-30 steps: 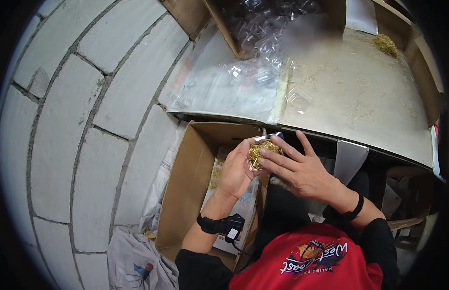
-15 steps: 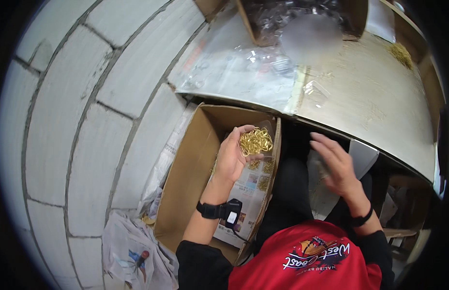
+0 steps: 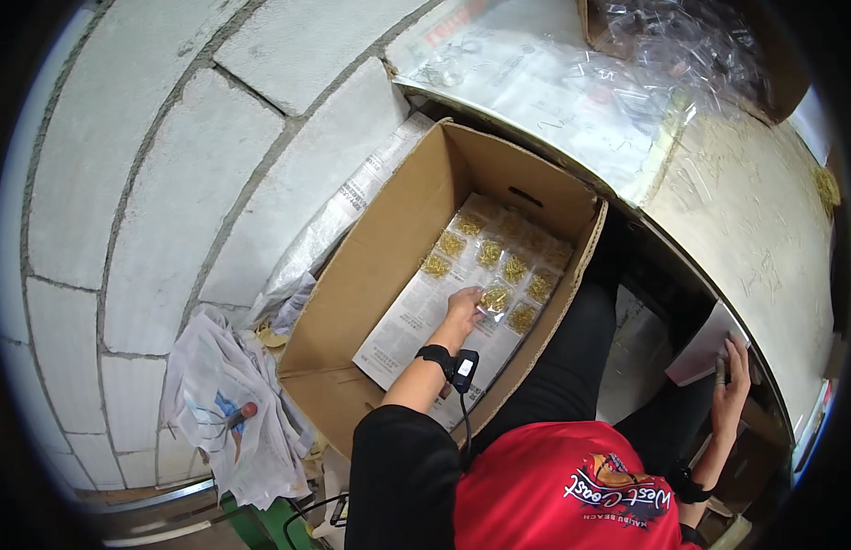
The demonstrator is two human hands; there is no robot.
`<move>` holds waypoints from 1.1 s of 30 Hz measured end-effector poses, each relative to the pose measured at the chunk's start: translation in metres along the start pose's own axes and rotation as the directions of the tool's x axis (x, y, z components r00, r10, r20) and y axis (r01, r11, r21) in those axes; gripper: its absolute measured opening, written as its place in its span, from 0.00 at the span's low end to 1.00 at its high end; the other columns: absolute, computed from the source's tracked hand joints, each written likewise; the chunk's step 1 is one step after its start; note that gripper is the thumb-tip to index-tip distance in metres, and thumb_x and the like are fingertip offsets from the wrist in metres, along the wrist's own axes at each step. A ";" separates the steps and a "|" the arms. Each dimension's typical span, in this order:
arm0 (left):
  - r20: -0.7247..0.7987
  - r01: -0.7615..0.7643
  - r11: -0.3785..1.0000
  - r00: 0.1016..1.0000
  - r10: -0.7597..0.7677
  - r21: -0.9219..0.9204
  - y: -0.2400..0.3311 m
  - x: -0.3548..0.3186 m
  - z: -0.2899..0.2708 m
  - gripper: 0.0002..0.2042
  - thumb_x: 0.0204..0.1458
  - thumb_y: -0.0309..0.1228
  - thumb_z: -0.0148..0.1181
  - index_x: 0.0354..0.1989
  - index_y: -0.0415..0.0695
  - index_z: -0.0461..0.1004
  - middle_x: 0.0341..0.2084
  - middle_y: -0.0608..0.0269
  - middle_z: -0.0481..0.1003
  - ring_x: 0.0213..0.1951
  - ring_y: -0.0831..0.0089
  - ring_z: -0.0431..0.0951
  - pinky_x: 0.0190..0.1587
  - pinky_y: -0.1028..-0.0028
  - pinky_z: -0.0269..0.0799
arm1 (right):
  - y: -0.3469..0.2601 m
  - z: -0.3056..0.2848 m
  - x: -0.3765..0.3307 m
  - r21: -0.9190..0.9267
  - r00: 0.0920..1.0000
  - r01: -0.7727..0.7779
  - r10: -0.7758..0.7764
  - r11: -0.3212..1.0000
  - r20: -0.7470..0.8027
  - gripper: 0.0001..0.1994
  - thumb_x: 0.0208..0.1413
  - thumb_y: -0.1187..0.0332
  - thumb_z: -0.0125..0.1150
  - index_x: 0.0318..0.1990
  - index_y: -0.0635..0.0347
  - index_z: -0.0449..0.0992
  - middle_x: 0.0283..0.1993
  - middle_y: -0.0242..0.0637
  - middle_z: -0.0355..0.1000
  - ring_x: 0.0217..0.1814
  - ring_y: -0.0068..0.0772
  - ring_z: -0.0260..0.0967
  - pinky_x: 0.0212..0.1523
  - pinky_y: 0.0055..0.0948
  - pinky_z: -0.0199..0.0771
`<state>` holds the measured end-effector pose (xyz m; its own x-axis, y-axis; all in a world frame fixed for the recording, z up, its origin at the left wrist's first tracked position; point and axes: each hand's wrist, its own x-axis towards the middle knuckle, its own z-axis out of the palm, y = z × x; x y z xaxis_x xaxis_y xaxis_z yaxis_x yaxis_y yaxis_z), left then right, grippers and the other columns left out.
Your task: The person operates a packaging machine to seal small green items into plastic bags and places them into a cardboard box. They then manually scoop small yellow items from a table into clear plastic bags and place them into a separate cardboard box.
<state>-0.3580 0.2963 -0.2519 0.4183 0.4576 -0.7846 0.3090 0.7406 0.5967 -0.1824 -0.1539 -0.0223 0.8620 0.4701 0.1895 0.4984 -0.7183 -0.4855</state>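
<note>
Down inside a deep cardboard box (image 3: 352, 284), my left hand (image 3: 462, 309) grips the near edge of a small clear plastic case (image 3: 496, 298) filled with small gold metal pieces. Several like cases lie in rows around it, among them one case (image 3: 514, 268) just beyond and another case (image 3: 521, 318) beside it. They rest on a printed newspaper sheet (image 3: 403, 341). To the right, my right hand (image 3: 734, 378) has its fingers stretched out at the edge of a pale panel (image 3: 705, 346) under the worktop, holding nothing that I can see.
The worktop (image 3: 746, 192) carries scattered gold pieces and a carton (image 3: 788, 78) of clear plastic cases. A gold heap (image 3: 826, 190) lies at its far right. Left of the box are a pale block wall (image 3: 196, 165) and a plastic bag (image 3: 201, 367) with a red-handled tool (image 3: 245, 412).
My left hand has lowered the filled case into the cardboard box, among the others. My right hand has moved right and down to the pale panel. The view has shifted left.
</note>
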 end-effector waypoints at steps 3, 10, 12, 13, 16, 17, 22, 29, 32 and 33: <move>-0.099 -0.029 0.999 0.995 0.027 -0.018 -0.023 0.011 0.005 0.12 0.51 0.23 0.52 0.44 0.38 0.71 0.32 0.59 0.73 0.28 0.68 0.73 0.27 0.68 0.70 | -0.009 0.002 0.000 0.073 0.999 -0.031 0.029 0.997 0.029 0.16 0.53 0.84 0.47 0.51 0.66 0.68 0.56 0.44 0.65 0.56 0.39 0.65 0.53 0.27 0.65; -0.099 -0.163 0.785 0.957 0.274 0.598 -0.071 0.075 -0.019 0.13 0.50 0.27 0.50 0.41 0.34 0.72 0.36 0.51 0.73 0.35 0.69 0.71 0.33 0.68 0.69 | -0.025 -0.020 0.003 0.031 0.999 0.038 -0.038 0.999 0.013 0.16 0.45 0.82 0.55 0.45 0.64 0.71 0.51 0.47 0.67 0.51 0.48 0.68 0.49 0.33 0.70; -0.076 -0.205 0.781 0.949 0.307 0.589 -0.051 0.076 -0.040 0.16 0.42 0.20 0.55 0.43 0.29 0.70 0.40 0.48 0.73 0.42 0.62 0.72 0.40 0.63 0.69 | -0.026 -0.028 0.017 -0.022 0.992 0.112 -0.113 0.993 -0.052 0.16 0.44 0.80 0.58 0.44 0.64 0.71 0.50 0.47 0.68 0.51 0.50 0.67 0.49 0.36 0.70; -0.205 -0.284 0.846 0.890 0.408 0.451 -0.027 0.048 -0.020 0.18 0.40 0.19 0.54 0.44 0.30 0.70 0.40 0.47 0.73 0.42 0.59 0.72 0.40 0.64 0.70 | -0.025 -0.031 0.021 -0.013 0.984 0.150 -0.151 0.989 -0.098 0.15 0.44 0.79 0.58 0.43 0.64 0.71 0.50 0.47 0.68 0.52 0.51 0.66 0.49 0.37 0.70; -0.104 -0.343 0.887 0.915 0.390 0.309 0.062 -0.014 0.023 0.15 0.44 0.19 0.52 0.43 0.33 0.70 0.39 0.51 0.74 0.41 0.65 0.74 0.43 0.67 0.71 | -0.012 -0.054 0.025 -0.099 0.939 0.085 -0.113 0.991 -0.325 0.16 0.45 0.78 0.59 0.45 0.65 0.70 0.52 0.48 0.66 0.54 0.51 0.65 0.51 0.37 0.69; 0.019 -0.457 0.849 0.883 0.469 0.264 0.092 -0.037 0.043 0.12 0.47 0.19 0.51 0.42 0.34 0.70 0.38 0.52 0.74 0.40 0.66 0.75 0.42 0.70 0.71 | 0.006 -0.055 0.027 -0.092 0.938 0.011 -0.042 0.996 -0.343 0.20 0.48 0.76 0.58 0.51 0.65 0.66 0.57 0.52 0.60 0.60 0.54 0.58 0.57 0.38 0.63; 0.517 -0.836 0.506 0.536 0.667 0.213 0.172 -0.147 0.188 0.07 0.53 0.24 0.52 0.38 0.34 0.72 0.35 0.56 0.76 0.36 0.72 0.77 0.38 0.79 0.72 | 0.100 -0.024 0.098 -0.233 0.909 -0.382 0.319 0.894 -0.267 0.29 0.58 0.58 0.47 0.60 0.71 0.52 0.66 0.61 0.43 0.70 0.58 0.37 0.67 0.44 0.40; 0.720 -0.811 -0.178 0.367 0.589 0.558 0.156 -0.142 0.360 0.15 0.49 0.39 0.57 0.37 0.38 0.73 0.34 0.52 0.74 0.34 0.56 0.75 0.38 0.63 0.69 | 0.121 0.010 0.269 -0.243 0.945 -0.304 0.259 0.921 -0.199 0.33 0.58 0.49 0.42 0.61 0.71 0.53 0.65 0.62 0.45 0.69 0.57 0.39 0.68 0.44 0.39; 0.733 -0.738 -0.280 0.401 0.549 0.613 0.152 -0.129 0.388 0.15 0.48 0.38 0.58 0.34 0.37 0.72 0.32 0.51 0.73 0.36 0.54 0.74 0.38 0.62 0.68 | 0.089 0.038 0.317 -0.162 0.994 -0.066 0.051 0.985 -0.093 0.33 0.57 0.46 0.41 0.60 0.68 0.56 0.65 0.55 0.50 0.68 0.54 0.44 0.67 0.44 0.43; 0.743 -0.715 -0.295 0.455 0.492 0.634 0.151 -0.128 0.394 0.15 0.47 0.38 0.59 0.34 0.37 0.72 0.32 0.50 0.74 0.35 0.53 0.74 0.38 0.62 0.68 | 0.077 0.046 0.327 -0.195 1.000 0.000 0.001 0.981 0.006 0.33 0.57 0.44 0.38 0.61 0.62 0.56 0.66 0.51 0.49 0.69 0.53 0.41 0.67 0.46 0.41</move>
<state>-0.0284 0.1562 0.0048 0.9764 0.2069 0.0613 0.1509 -0.8578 0.4913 0.1333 -0.0316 -0.0368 0.8620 0.4722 0.1842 0.5069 -0.8043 -0.3100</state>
